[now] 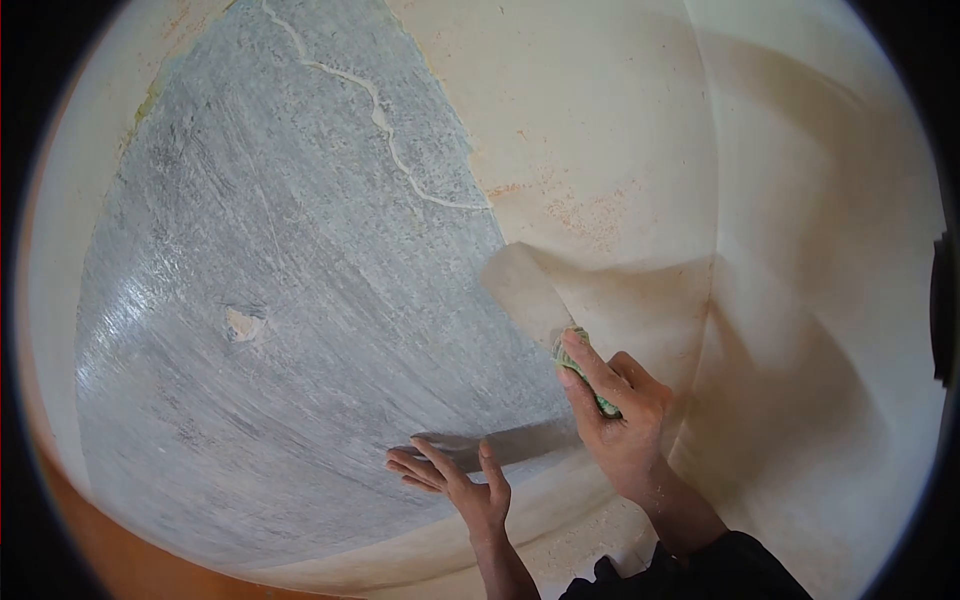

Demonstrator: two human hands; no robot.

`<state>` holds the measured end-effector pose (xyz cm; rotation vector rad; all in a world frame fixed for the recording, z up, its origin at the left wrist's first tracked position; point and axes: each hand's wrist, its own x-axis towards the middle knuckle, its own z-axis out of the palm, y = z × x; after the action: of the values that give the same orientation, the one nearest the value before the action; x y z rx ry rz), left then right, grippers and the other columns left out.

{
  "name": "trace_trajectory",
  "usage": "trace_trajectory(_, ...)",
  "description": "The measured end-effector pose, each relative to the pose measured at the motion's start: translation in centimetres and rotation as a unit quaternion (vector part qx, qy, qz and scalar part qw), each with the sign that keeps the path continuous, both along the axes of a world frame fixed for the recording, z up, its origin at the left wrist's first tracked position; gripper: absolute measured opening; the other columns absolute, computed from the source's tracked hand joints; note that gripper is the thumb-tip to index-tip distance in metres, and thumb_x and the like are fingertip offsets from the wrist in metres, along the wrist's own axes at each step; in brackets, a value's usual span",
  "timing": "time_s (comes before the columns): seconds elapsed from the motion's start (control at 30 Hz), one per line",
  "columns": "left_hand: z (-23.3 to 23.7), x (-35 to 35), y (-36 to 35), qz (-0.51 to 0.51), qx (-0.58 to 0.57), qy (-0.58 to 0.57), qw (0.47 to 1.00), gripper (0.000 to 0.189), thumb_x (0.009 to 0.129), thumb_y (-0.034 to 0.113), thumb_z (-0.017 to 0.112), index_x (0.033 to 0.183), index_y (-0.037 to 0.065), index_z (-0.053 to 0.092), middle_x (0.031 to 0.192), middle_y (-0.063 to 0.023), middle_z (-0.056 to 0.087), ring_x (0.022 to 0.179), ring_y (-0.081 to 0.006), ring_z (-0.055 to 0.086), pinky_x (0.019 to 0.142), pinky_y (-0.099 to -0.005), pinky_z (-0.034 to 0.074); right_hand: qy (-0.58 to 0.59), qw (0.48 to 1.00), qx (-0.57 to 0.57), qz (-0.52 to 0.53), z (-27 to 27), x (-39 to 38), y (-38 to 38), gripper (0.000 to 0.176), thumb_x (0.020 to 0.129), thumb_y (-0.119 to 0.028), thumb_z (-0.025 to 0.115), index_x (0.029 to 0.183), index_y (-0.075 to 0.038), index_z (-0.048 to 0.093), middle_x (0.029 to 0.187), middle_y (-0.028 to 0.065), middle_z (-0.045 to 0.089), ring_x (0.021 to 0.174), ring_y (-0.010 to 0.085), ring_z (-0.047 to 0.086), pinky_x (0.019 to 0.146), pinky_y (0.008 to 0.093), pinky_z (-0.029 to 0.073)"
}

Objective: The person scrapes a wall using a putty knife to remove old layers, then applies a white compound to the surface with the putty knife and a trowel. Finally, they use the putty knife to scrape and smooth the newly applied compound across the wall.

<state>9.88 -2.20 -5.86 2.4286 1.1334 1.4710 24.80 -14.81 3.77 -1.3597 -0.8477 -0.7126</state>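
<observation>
My right hand [625,415] is closed round the green, wrapped-looking handle of a scraper [527,292]. The scraper's broad, rounded blade points up and left, over the boundary between a grey patch [300,250] and the cream wall [600,120]. Lower down and to the left, my left hand [465,485] holds nothing, its fingers spread over the lower part of the grey patch. Whether its fingertips touch the surface I cannot tell.
A pale winding crack line [378,115] crosses the upper grey patch. A chipped cream spot [243,324] lies at its left. The wall turns at a corner on the right. An orange surface [130,555] shows at the lower left.
</observation>
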Motion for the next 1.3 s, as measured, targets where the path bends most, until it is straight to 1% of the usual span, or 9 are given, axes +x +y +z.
trace_trajectory(0.17,0.1,-0.1,-0.2,0.012,0.002,0.004,1.000,0.087,0.095,0.043,0.055,0.156,0.006,0.006,0.161,-0.0228,-0.010,0.147,-0.0423,-0.014,0.114,-0.0621,-0.005,-0.026,0.999,0.022,-0.009,2.0,0.7,0.9,0.046,0.079,-0.008,0.079,0.123,-0.018,0.069,0.057,0.0019,0.050,0.045,0.0067,0.040,0.040,0.0258,0.033)
trace_trajectory(0.23,0.2,-0.3,-0.1,-0.016,-0.012,0.003,1.000,0.090,0.094,0.041,0.058,0.156,0.004,0.005,0.159,-0.0273,-0.014,0.145,-0.0462,-0.019,0.110,-0.0656,-0.010,-0.029,0.999,0.022,-0.012,3.5,0.9,1.2,0.045,0.080,-0.009,0.079,0.123,-0.018,0.069,0.057,0.0018,0.049,0.045,0.0070,0.040,0.040,0.0262,0.033)
trace_trajectory(0.37,0.2,-0.4,-0.1,-0.019,-0.012,0.006,1.000,0.090,0.093,0.040,0.059,0.156,0.004,0.005,0.158,-0.0278,-0.014,0.145,-0.0468,-0.020,0.110,-0.0657,-0.010,-0.025,0.999,0.035,0.007,5.6,0.6,1.2,0.045,0.082,-0.010,0.077,0.125,-0.018,0.068,0.057,0.0015,0.049,0.045,0.0076,0.040,0.040,0.0271,0.032)
trace_trajectory(0.47,0.1,-0.4,-0.1,-0.019,-0.015,0.012,1.000,0.090,0.093,0.040,0.058,0.155,0.003,0.006,0.158,-0.0280,-0.015,0.144,-0.0471,-0.020,0.109,-0.0661,-0.010,-0.019,1.000,0.011,-0.004,4.9,0.3,0.5,0.047,0.081,-0.008,0.078,0.126,-0.017,0.067,0.058,0.0018,0.051,0.046,0.0068,0.041,0.040,0.0265,0.033)
trace_trajectory(0.53,0.0,-0.3,-0.1,0.003,-0.002,0.013,1.000,0.087,0.095,0.043,0.055,0.156,0.005,0.006,0.161,-0.0236,-0.010,0.147,-0.0433,-0.015,0.113,-0.0633,-0.006,-0.009,1.000,0.025,-0.003,3.4,-0.2,0.3,0.048,0.081,-0.007,0.078,0.126,-0.016,0.067,0.058,0.0020,0.052,0.046,0.0064,0.041,0.041,0.0260,0.034)
trace_trajectory(0.7,-0.1,-0.4,0.1,0.003,0.003,0.023,1.000,0.088,0.095,0.043,0.055,0.156,0.004,0.005,0.160,-0.0240,-0.012,0.147,-0.0433,-0.016,0.113,-0.0629,-0.007,0.027,1.000,0.014,-0.005,2.4,-0.8,0.2,0.049,0.080,-0.003,0.078,0.126,-0.015,0.067,0.059,0.0029,0.053,0.048,0.0058,0.042,0.043,0.0248,0.037)
trace_trajectory(0.97,0.2,-0.3,-0.1,-0.003,0.001,0.018,1.000,0.090,0.095,0.044,0.056,0.156,0.005,0.003,0.160,-0.0239,-0.013,0.146,-0.0427,-0.017,0.112,-0.0624,-0.009,-0.025,0.998,0.050,-0.017,5.1,0.9,1.0,0.045,0.082,-0.009,0.077,0.125,-0.017,0.068,0.056,0.0019,0.050,0.046,0.0061,0.041,0.042,0.0253,0.033)
trace_trajectory(1.1,0.1,-0.3,-0.2,0.006,0.002,0.023,1.000,0.089,0.095,0.043,0.056,0.156,0.005,0.003,0.160,-0.0236,-0.012,0.147,-0.0426,-0.016,0.113,-0.0621,-0.008,-0.023,0.999,0.037,-0.002,6.5,1.3,1.1,0.044,0.082,-0.009,0.077,0.124,-0.017,0.068,0.056,0.0016,0.050,0.045,0.0066,0.041,0.041,0.0259,0.033)
trace_trajectory(1.3,-0.1,-0.2,0.0,0.007,0.006,0.018,1.000,0.089,0.095,0.043,0.056,0.156,0.005,0.004,0.160,-0.0232,-0.012,0.147,-0.0421,-0.016,0.113,-0.0619,-0.007,-0.013,1.000,0.007,-0.006,3.1,0.5,0.5,0.043,0.083,-0.009,0.076,0.124,-0.016,0.068,0.056,0.0019,0.050,0.045,0.0069,0.042,0.041,0.0264,0.034)
